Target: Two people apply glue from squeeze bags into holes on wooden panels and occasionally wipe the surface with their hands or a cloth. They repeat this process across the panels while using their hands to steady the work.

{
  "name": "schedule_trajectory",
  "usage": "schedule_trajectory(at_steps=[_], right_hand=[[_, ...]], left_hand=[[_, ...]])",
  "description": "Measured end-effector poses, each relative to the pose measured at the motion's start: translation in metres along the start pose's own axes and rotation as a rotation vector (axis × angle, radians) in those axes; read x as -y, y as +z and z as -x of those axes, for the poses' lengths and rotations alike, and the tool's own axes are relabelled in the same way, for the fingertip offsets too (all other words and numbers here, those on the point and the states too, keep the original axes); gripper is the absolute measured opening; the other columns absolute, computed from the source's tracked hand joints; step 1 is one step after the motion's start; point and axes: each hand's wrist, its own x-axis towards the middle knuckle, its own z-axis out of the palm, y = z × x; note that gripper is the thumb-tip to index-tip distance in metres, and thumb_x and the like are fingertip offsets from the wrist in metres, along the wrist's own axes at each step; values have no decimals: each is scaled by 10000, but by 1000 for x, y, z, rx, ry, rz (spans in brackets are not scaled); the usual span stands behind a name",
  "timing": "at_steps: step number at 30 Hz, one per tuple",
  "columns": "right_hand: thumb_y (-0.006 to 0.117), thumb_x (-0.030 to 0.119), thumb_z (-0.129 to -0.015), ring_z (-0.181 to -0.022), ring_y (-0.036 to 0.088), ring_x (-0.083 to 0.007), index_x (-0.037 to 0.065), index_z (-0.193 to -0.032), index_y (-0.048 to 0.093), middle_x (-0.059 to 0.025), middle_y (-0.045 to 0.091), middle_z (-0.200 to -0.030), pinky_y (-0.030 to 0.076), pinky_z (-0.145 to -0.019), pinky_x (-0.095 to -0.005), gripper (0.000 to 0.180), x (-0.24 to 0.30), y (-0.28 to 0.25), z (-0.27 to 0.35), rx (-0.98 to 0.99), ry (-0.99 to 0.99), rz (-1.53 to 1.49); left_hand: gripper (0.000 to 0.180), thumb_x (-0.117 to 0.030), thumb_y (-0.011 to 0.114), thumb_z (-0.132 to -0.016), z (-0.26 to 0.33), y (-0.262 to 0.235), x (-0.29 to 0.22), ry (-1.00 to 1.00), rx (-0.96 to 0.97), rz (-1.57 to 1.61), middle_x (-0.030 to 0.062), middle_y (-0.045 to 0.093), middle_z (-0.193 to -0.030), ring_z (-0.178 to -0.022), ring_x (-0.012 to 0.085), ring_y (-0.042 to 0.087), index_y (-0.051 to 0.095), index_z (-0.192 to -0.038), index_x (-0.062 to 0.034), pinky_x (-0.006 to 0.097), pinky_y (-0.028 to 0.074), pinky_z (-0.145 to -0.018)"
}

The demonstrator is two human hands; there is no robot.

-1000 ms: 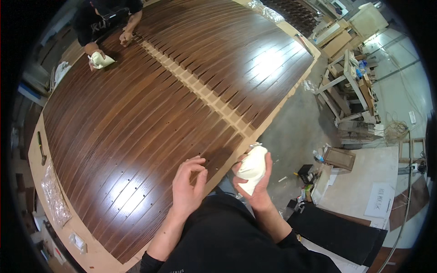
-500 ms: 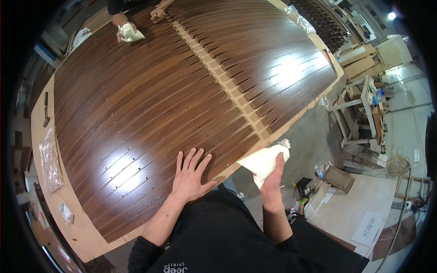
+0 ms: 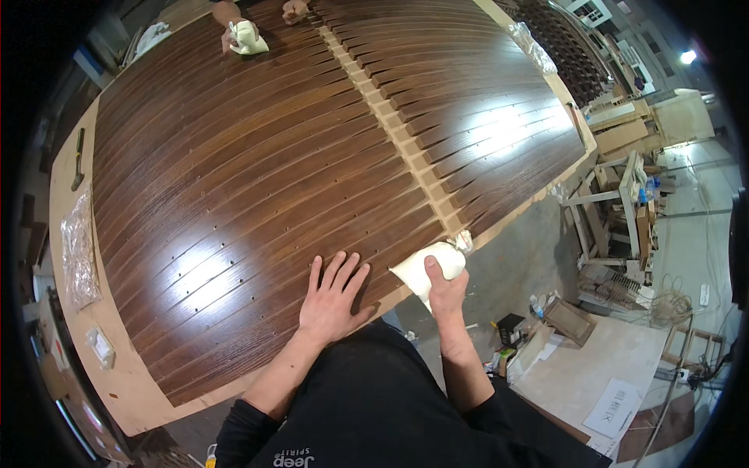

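Observation:
A large dark brown wooden panel (image 3: 257,179) made of many strips lies before me on a pale board, with small holes dotted along it. My left hand (image 3: 335,300) rests flat on its near edge, fingers spread. In my right hand (image 3: 448,288) is a cream-coloured piping bag (image 3: 417,269), gripped with the thumb on top; its pointed tip aims left, over the panel's near edge. The bag's gathered end (image 3: 464,240) sticks out beyond my fingers. A pale lattice strip (image 3: 390,129) runs through a gap between the strips' tapered ends.
Across the panel, another person's hand (image 3: 228,35) holds a similar piping bag (image 3: 248,39); their other hand (image 3: 295,11) touches the panel. On the left border lie a hammer (image 3: 79,160) and clear plastic wrap (image 3: 80,253). A wooden frame stand (image 3: 612,199) and a pale tabletop (image 3: 589,363) stand right.
My right hand has brought the piping bag left, closer to the panel's edge and my left hand. The left hand stays flat in place. My view has shifted slightly.

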Motion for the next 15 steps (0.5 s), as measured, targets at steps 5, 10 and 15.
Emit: schedule_trajectory(at_steps=[5,10,15], right_hand=[[828,187,-915,-946,694,-145,-33,-1158,710,-66,749,-1041,554,-853,-310,348,-5,4,-2,3,7,41],[838,178,-900,-939,703,-145,-37,-1139,722,-72,759,-1028,562,-852,-314,342,-6,7,-2,-14,-18,123],[840,170,-892,-925,707,-137,-40,-1104,734,-74,767,-1002,568,-835,-315,317,2,12,0,5,-16,193]], left_hand=[[830,-535,787,-830,-1,-1,0,5,-18,11,117,459,-1592,-1524,318,347,533,-1500,-116,595,157,-1282],[826,-544,783,-831,-1,-1,0,6,-18,4,114,465,-1590,-1523,316,350,539,-1493,-113,596,167,-1280],[819,-550,774,-837,0,-1,0,6,-22,0,115,466,-1590,-1523,318,351,543,-1488,-110,598,169,-1279]])
